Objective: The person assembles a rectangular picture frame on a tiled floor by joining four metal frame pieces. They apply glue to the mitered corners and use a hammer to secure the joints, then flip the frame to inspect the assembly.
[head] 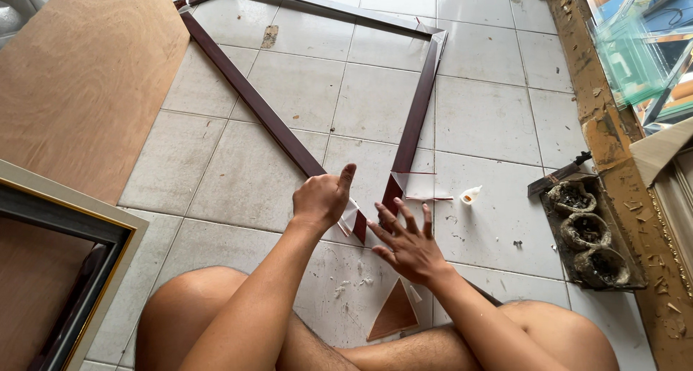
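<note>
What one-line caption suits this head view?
Left hand and right hand press a dark frame corner together on the tiled floor.

Left hand loosely curled, thumb raised, forearm reaching forward. Right hand open, fingers spread. Both bare arms angle inward.

Framing workshop, work done on the floor. Dark wood frame lies unglazed on pale tiles, w/ glue spots and scraps near its near corner. Plywood sheet far left, finished grey-gold frame near left. Stacked glass panes far right, beside a chipped gilt moulding. Tray w/ crusted pots at right.
</note>
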